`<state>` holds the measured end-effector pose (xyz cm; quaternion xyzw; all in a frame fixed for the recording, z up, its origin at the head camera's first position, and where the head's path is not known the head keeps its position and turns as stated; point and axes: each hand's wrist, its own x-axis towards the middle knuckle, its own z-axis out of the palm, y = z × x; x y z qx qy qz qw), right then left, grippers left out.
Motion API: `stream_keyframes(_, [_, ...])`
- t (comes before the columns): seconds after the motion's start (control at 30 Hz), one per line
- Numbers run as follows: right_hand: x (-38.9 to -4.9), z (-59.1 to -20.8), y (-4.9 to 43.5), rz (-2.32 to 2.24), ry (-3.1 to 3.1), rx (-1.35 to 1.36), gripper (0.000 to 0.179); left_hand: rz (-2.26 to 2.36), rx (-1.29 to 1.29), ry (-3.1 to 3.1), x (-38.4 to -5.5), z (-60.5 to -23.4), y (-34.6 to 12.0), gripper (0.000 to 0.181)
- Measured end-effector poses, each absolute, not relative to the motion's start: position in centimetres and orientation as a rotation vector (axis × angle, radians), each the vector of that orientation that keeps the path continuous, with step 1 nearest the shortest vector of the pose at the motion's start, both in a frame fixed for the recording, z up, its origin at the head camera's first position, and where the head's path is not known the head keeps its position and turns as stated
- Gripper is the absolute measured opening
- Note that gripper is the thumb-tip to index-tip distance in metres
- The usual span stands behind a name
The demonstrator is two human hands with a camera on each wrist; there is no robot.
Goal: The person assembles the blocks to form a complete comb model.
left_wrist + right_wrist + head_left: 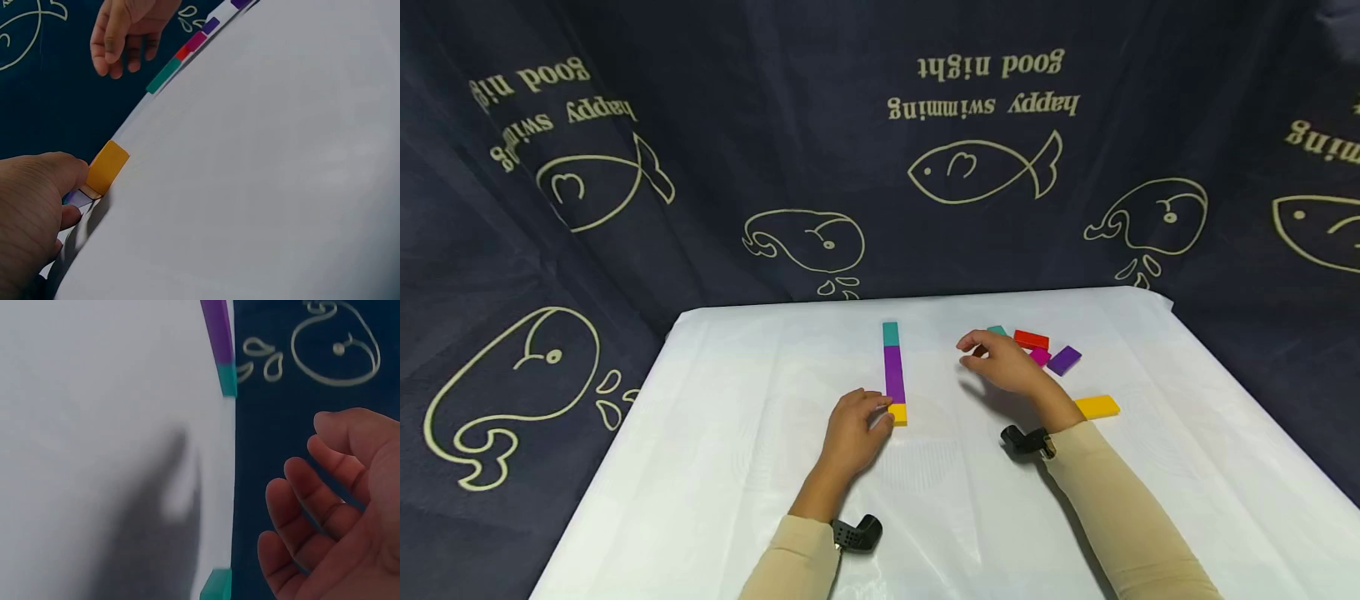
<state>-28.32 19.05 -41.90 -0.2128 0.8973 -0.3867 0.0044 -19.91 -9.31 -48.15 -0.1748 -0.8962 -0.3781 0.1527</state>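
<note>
A row of flat blocks lies end to end: a teal block (891, 333) at the far end, a purple stretch (894, 375) in the middle and a yellow block (898, 415) at the near end. My left hand (854, 429) is at the row's left side, thumb and fingertips right at the yellow block and the purple stretch. The left wrist view shows the thumb against the yellow block (108, 167). Above the table my right hand (1003, 364) hovers with loosely bent fingers, nothing in it, between the row and the loose blocks.
Loose blocks lie right of the row: a teal block (997, 330) partly behind my right hand, a red block (1032, 340), a magenta block (1040, 357), a purple block (1064, 361) and a yellow block (1097, 407). A dark printed curtain (880, 167) hangs behind the white-covered table (700, 467).
</note>
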Motion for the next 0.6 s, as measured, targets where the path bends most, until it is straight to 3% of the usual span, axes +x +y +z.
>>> stream_keyframes(0.6, [-34.5,-41.1,25.4,-1.201,2.725,-0.296,0.036,-1.070,-0.519,-2.543,-20.0,-48.4,-9.3,0.026])
